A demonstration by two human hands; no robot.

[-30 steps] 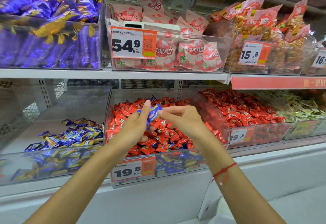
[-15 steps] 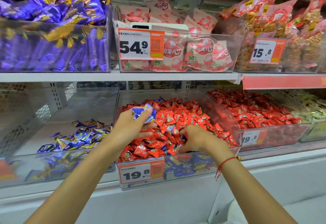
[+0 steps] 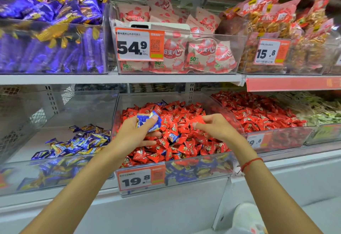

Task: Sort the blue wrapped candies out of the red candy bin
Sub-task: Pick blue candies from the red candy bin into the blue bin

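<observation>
The clear red candy bin [image 3: 217,167] sits on the lower shelf, heaped with red wrapped candies [image 3: 184,147]. My left hand [image 3: 132,136] hovers over the bin's left side and grips a few blue wrapped candies [image 3: 148,122] between thumb and fingers. My right hand [image 3: 217,126] hangs over the middle of the heap, fingers loosely curled and pointing left, with nothing visible in it. One blue candy [image 3: 172,138] lies among the red ones between my hands. Another blue candy [image 3: 163,103] shows at the back of the heap.
A clear bin [image 3: 55,176] to the left holds a pile of blue and gold candies [image 3: 77,142]. A second bin of red candies [image 3: 258,112] stands to the right. The upper shelf [image 3: 120,79] overhangs with bins of bagged sweets. A 19.8 price tag [image 3: 140,179] covers the red bin's front.
My right hand has lifted out of the front of the red heap to above its middle. My left hand keeps hold of the blue candies in about the same place.
</observation>
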